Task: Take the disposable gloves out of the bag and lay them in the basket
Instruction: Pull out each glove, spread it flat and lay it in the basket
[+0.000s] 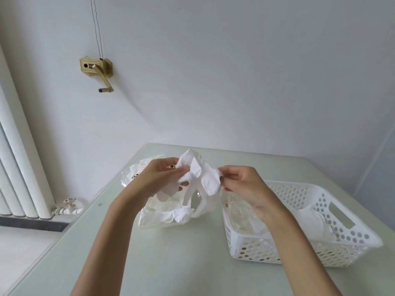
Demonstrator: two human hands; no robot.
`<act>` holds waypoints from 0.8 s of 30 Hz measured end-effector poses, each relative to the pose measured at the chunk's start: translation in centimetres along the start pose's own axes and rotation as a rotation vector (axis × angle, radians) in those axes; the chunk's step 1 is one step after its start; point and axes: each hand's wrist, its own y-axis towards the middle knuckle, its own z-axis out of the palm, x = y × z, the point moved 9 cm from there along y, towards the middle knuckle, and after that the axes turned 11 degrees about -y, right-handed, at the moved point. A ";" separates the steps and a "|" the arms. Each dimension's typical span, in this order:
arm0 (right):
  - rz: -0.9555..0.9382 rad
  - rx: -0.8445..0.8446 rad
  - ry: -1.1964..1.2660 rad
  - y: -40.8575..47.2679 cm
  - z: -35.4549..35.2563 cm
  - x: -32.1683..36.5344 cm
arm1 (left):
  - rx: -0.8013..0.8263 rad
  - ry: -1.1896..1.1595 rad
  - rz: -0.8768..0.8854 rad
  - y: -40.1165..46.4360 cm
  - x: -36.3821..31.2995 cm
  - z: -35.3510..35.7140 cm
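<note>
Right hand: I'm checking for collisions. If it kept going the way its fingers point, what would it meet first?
Probably the glove its fingers pinch, then the left hand holding the other side; depth is unclear.

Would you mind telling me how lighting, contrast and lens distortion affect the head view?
Head view: soft, even daylight with faint shadows; the wide lens bends the radiator and table edge; the white glove between left hand and right hand blends with the bag and basket, so edges are hard to separate.
</note>
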 end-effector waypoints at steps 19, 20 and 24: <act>-0.147 -0.120 -0.531 -2.7 -1.8 3.9 | 0.451 0.329 -0.100 -2.7 -0.8 7.0; -0.130 -0.051 -0.527 -2.7 -1.7 3.7 | 0.474 0.333 -0.106 -2.8 -0.5 7.1; -0.040 0.187 -0.443 -3.0 -2.8 2.2 | 0.523 0.380 -0.076 -2.9 -0.6 6.7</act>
